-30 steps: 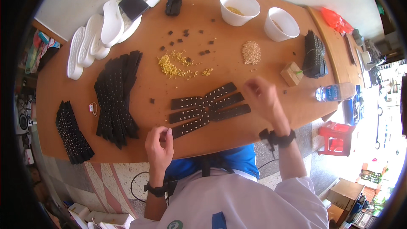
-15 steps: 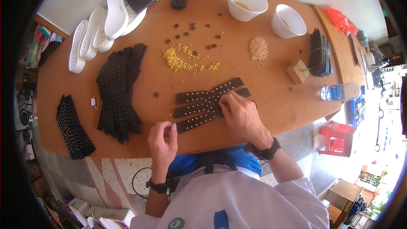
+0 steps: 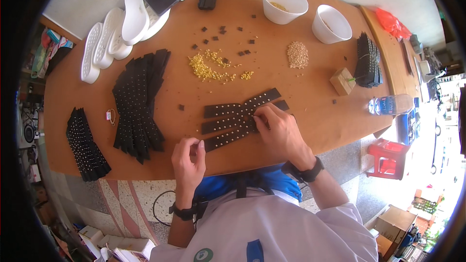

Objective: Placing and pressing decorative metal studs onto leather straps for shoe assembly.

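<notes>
Several black studded straps (image 3: pixel 224 125), crossed and fanned out, lie flat on the table in front of me. Over their right part bends my right hand (image 3: pixel 280 128), thumb and fingers pinched together against the straps; whatever is between the fingertips is hidden. My left hand (image 3: pixel 188 161) is by the lower left strap's end, fingers curled and thumb close to the index finger. What it holds, if anything, is too small to make out. Beyond the straps lie a scattered heap of gold-coloured studs (image 3: pixel 201 67) and a rounder pile of small copper-coloured pieces (image 3: pixel 297 55).
Bundles of black studded straps (image 3: pixel 137 102) (image 3: pixel 87 145) lie left, another (image 3: pixel 368 60) right. White shoe soles (image 3: pixel 136 19) stand back left. Two white bowls (image 3: pixel 284 15) (image 3: pixel 331 34), a wooden block (image 3: pixel 342 81) and a plastic bottle (image 3: pixel 395 105) are right. A red stool (image 3: pixel 387 160) stands beyond the edge.
The whole view has shifted slightly. Both hands keep nearly the same place and pose, and the straps lie as before.
</notes>
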Available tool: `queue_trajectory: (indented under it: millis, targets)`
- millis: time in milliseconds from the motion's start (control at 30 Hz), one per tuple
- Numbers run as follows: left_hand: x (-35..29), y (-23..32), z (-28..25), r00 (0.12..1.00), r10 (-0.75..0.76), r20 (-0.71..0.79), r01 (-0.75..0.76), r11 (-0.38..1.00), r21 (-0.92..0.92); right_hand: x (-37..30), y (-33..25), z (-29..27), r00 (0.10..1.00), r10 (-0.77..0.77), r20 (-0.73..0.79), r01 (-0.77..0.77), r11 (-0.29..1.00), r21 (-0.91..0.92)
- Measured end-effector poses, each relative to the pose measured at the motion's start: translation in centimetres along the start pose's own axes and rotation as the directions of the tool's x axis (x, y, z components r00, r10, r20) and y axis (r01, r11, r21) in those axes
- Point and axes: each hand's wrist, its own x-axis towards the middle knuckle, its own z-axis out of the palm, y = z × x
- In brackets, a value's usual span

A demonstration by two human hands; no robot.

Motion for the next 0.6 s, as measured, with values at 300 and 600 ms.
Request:
queue_trajectory:
  millis: [300, 600]
  targets:
    - [0.03, -0.26, -0.01, 0.999, 0.045, 0.002, -0.045, 0.999, 0.014, -0.01, 0.04, 0.64, 0.999, -0.048, -0.02, 0.047, 0.997, -0.061]
    - [-0.02, -0.16, -0.01, 1.0, 0.005, 0.003, -0.005, 1.0, -0.002, -0.17, 0.03, 0.4, 1.0, -0.012, -0.012, 0.012, 1.0, -0.015]
